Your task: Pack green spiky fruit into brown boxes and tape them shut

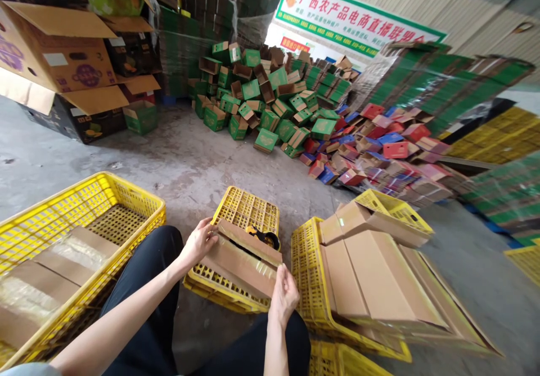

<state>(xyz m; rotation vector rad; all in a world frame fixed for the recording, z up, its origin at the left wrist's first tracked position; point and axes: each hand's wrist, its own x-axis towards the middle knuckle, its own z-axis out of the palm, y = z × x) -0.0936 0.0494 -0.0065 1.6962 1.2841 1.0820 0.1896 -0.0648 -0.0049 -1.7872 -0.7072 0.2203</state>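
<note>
A flat brown cardboard box [247, 260] lies in front of me on an upturned yellow crate [248, 210], a dark gap running between its top flaps. My left hand [199, 245] has its fingers closed on the box's far left corner. At the opposite end, my right hand [284, 291] pinches the right edge, fingers bent together. Shiny clear tape shows on the box near that hand. Just behind the box sits a black and yellow tape dispenser [265, 236], partly hidden by it.
A yellow basket [158, 210] on my left holds taped boxes [54, 272]. To my right, another yellow basket [306, 274] carries folded cardboard boxes [379, 274]. Farther off are heaps of green cartons [265, 139] and red and blue cartons [396, 150]; large boxes [76, 55] stand back left.
</note>
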